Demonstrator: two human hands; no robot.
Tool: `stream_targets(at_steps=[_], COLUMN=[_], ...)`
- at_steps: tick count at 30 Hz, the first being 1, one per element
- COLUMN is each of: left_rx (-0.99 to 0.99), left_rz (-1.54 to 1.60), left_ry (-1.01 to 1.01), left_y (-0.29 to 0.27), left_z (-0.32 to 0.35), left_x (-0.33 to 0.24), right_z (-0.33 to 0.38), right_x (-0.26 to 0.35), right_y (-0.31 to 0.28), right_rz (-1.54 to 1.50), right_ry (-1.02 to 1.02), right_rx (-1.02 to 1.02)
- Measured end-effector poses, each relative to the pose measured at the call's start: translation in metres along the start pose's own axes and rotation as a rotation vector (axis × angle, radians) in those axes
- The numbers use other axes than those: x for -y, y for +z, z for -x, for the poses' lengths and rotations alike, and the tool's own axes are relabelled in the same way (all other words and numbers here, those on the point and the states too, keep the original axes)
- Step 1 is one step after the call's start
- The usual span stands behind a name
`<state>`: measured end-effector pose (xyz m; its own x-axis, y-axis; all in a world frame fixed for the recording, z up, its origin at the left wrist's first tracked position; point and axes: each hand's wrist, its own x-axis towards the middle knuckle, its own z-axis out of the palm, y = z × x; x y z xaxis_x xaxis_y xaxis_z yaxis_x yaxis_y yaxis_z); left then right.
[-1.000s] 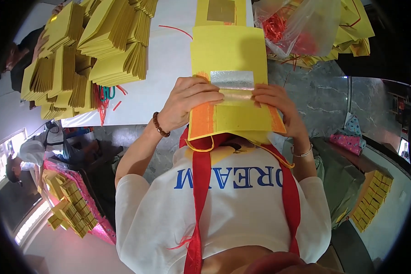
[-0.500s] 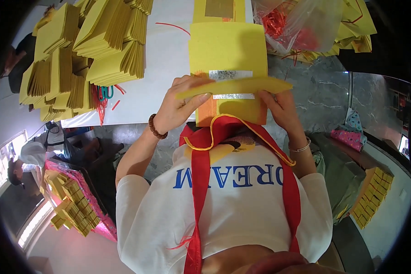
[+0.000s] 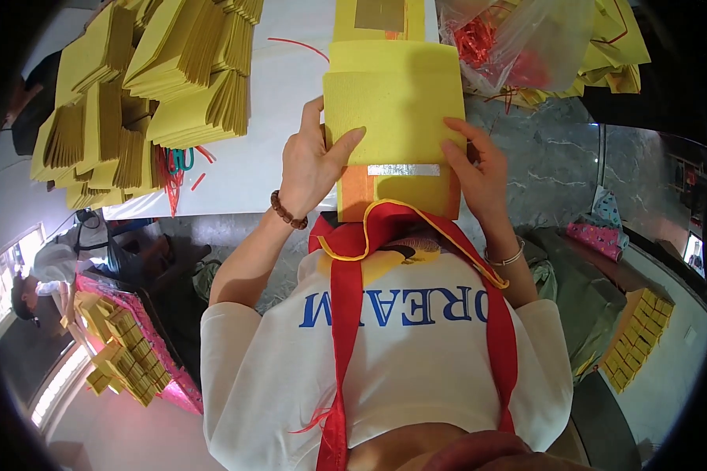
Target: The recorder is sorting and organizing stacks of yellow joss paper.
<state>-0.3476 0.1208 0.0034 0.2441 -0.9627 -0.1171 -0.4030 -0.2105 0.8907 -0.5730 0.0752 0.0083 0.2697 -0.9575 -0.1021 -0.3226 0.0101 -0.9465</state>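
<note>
In front of me lies a stack of yellow paper sheets with an orange strip and a silver foil band near its lower edge. Its top yellow paper sheet [image 3: 401, 118] lies folded over, away from me, with the foil band still showing below the fold. My left hand [image 3: 316, 161] grips this sheet at its left side, thumb on top and the other fingers partly hidden at the edge. At the right edge, my right hand [image 3: 478, 163] pinches the same sheet with bent thumb and index finger.
Piles of folded yellow paper [image 3: 184, 55] stand at the left of the white table [image 3: 283, 102]. Green-handled scissors [image 3: 181, 159] lie beside red strings. A clear plastic bag [image 3: 526, 47] with red string sits at the right. A person [image 3: 51, 271] works at the far left.
The sheet's raised, curved edge has been turned away from me and now lies flat over the upper foil band. Both hands have shifted slightly along the sides.
</note>
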Motion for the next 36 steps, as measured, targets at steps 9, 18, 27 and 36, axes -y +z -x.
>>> stream_targets(at_steps=[9, 18, 27, 36], left_rx=[-0.008, 0.014, -0.077, 0.127], left_rz=[0.042, -0.130, -0.623, -0.786], left_ry=[0.006, 0.007, 0.201, 0.754], left_y=[0.001, 0.000, -0.008, 0.026], left_z=[-0.007, -0.010, -0.010, -0.029], left_x=[-0.003, -0.008, -0.026, -0.045], right_z=[-0.005, -0.012, -0.012, -0.013], right_x=[-0.011, -0.012, -0.020, -0.015], right_y=[0.009, 0.012, 0.016, 0.016], right_rz=[-0.122, -0.099, -0.104, -0.078], right_ry=[0.076, 0.082, 0.031, 0.028], right_rx=[-0.107, -0.136, -0.189, -0.197])
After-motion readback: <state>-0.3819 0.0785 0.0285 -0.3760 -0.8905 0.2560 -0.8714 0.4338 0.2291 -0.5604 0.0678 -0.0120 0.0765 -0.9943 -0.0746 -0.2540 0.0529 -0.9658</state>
